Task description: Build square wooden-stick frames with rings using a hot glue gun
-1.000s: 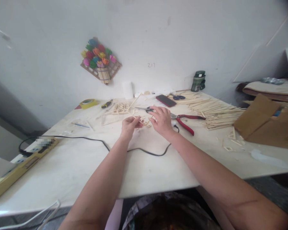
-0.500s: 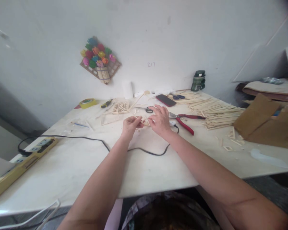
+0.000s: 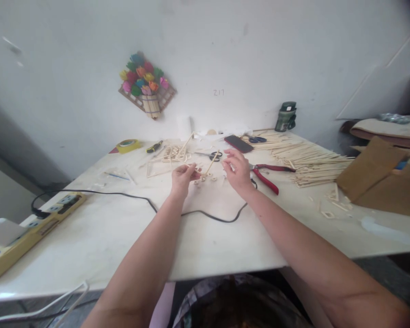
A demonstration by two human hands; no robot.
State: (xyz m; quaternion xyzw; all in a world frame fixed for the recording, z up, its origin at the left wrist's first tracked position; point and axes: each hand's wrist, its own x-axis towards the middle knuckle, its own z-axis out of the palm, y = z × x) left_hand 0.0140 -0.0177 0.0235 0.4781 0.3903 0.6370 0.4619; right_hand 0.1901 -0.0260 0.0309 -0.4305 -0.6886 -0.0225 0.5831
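My left hand point(image 3: 182, 180) is closed, thumb and finger pinched on a thin pale wooden stick point(image 3: 212, 162) that slants up to the right. Beneath its fingertips lie several small pale wooden pieces point(image 3: 213, 179), some ring-like. My right hand point(image 3: 238, 172) hovers just right of the stick, fingers curved and apart, nothing visible in them. Behind the hands are dark-handled scissors point(image 3: 216, 156) and a small lattice of short sticks point(image 3: 172, 153). Red-handled pliers point(image 3: 267, 181) lie beside my right hand, which partly hides their jaws.
A black cable point(image 3: 205, 215) crosses the table point(image 3: 123, 246) in front, near a yellow power strip point(image 3: 37, 231). Right are a bundle of sticks point(image 3: 323, 166) and a cardboard box point(image 3: 372, 171). A brush point(image 3: 238, 143), yellow tape point(image 3: 128, 146) and green bottle point(image 3: 285, 117) stand farther back.
My right hand has drawn back to the right, away from my left hand, and its fingers have parted. The slanted stick and small pieces now show between the hands. The view has shifted slightly.
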